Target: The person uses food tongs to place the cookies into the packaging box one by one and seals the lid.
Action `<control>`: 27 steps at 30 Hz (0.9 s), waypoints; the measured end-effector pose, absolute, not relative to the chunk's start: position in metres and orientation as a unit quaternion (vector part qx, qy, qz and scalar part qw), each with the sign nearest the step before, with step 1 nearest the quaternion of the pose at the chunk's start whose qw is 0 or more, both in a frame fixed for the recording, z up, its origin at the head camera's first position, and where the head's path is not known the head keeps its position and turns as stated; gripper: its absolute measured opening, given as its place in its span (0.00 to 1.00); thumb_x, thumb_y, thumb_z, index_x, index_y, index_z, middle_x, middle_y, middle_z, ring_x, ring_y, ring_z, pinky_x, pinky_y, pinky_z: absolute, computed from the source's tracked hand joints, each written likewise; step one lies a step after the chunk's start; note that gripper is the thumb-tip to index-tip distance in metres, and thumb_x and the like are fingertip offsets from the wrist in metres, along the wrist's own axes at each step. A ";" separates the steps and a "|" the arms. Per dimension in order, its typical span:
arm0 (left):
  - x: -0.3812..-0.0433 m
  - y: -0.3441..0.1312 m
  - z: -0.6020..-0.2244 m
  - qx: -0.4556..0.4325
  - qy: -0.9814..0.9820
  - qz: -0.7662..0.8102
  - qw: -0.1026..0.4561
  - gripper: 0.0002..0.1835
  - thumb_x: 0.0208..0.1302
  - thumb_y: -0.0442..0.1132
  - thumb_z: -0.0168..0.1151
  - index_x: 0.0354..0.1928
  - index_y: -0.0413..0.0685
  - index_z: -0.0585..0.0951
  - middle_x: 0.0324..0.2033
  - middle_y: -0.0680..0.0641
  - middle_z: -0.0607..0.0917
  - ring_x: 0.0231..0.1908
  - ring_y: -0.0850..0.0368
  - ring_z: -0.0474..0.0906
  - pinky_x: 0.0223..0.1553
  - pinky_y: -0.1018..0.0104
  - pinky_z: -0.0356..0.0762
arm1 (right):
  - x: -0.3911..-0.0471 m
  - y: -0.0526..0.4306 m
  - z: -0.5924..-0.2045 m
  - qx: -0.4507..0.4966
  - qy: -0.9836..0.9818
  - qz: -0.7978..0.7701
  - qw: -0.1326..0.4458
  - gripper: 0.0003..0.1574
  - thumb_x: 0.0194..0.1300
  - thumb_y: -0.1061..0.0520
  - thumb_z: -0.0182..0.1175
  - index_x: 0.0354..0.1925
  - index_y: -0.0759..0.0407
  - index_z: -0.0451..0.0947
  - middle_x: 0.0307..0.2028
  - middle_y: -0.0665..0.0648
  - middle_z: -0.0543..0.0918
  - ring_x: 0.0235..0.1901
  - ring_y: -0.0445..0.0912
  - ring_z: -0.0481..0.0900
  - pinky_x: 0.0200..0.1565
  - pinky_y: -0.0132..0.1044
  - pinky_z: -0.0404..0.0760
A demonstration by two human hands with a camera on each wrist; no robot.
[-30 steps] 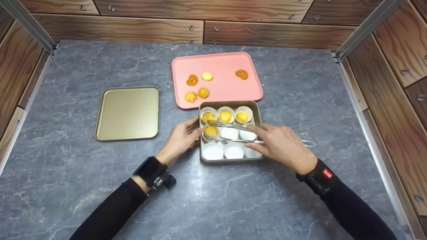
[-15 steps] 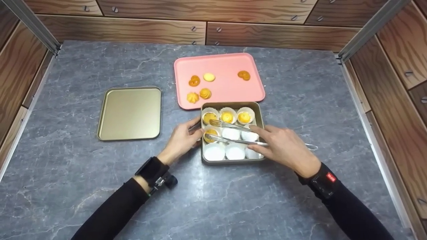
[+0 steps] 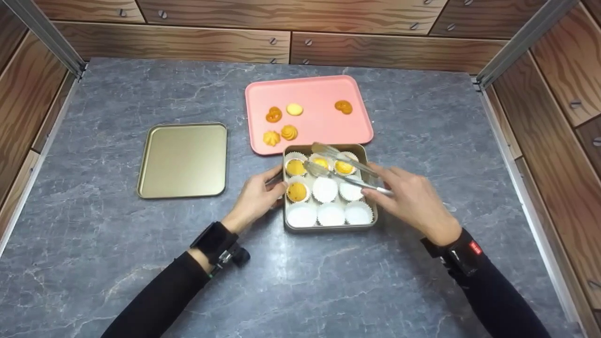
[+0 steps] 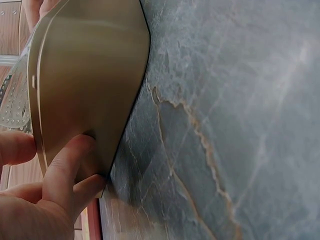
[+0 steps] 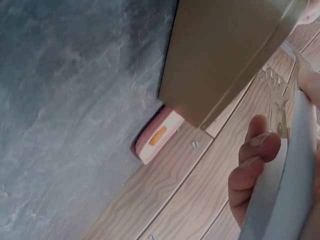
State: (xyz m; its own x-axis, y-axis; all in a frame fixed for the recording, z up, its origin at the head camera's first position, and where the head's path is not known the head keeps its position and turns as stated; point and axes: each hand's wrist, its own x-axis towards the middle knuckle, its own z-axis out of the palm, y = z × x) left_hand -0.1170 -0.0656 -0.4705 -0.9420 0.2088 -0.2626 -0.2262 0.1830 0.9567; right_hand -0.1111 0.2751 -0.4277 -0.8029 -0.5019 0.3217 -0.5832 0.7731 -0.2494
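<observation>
At the left wall of a gold square tin (image 3: 331, 227), my left hand (image 3: 253, 197) steadies it, thumb at the rim and fingers bent against the outer side, as the left wrist view shows. Metal tongs (image 3: 347, 178) are held in my right hand (image 3: 413, 199), their arms spread and tips over the back row with nothing between them. White paper cups line the tin. Dark-specked round cookies (image 3: 296, 192) fill the back-left and middle-left cups; yellow-centred cookies (image 3: 345, 166) are in the other back cups. The remaining cups look white inside.
Behind the tin lies a pink tray (image 3: 324, 126) with pretzel-shaped cookies (image 3: 343, 107), a pale round cookie (image 3: 294, 109) and swirled cookies (image 3: 289, 132). A gold lid (image 3: 183, 162) lies to the left. Wood-pattern panels (image 3: 169, 42) border the table.
The tongs have lifted off the cookie in the middle-left cup and moved up and right over the back row. My left hand stays at the tin.
</observation>
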 end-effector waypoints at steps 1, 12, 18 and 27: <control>-0.117 -0.066 -0.471 -0.005 0.750 0.639 0.170 0.34 0.73 0.36 0.62 0.77 0.42 0.64 0.69 0.39 0.76 0.33 0.55 0.83 0.36 0.59 0.87 | -0.114 0.276 -0.426 0.285 -0.935 0.175 0.121 0.37 0.65 0.43 0.73 0.66 0.57 0.79 0.28 0.53 0.81 0.22 0.42 0.72 0.21 0.34 0.72; -0.118 -0.066 -0.472 -0.007 0.746 0.643 0.176 0.35 0.73 0.37 0.63 0.78 0.45 0.63 0.70 0.42 0.75 0.31 0.51 0.81 0.32 0.63 0.86 | -0.158 0.283 -0.407 0.216 -0.956 0.169 0.106 0.35 0.69 0.41 0.69 0.67 0.57 0.77 0.24 0.53 0.79 0.18 0.44 0.68 0.16 0.37 0.70; -0.118 -0.065 -0.473 0.000 0.741 0.648 0.177 0.35 0.73 0.36 0.62 0.78 0.43 0.63 0.73 0.40 0.71 0.40 0.53 0.85 0.39 0.58 0.88 | -0.183 0.283 -0.409 0.178 -0.968 0.138 0.110 0.39 0.68 0.37 0.68 0.66 0.61 0.77 0.33 0.63 0.86 0.25 0.54 0.80 0.24 0.50 0.80; -0.117 -0.066 -0.474 -0.009 0.732 0.659 0.174 0.35 0.73 0.35 0.62 0.78 0.42 0.63 0.72 0.39 0.72 0.50 0.51 0.86 0.44 0.59 0.88 | -0.215 0.285 -0.427 0.130 -0.980 0.128 0.077 0.38 0.71 0.37 0.64 0.68 0.58 0.76 0.45 0.70 0.87 0.38 0.67 0.85 0.35 0.65 0.82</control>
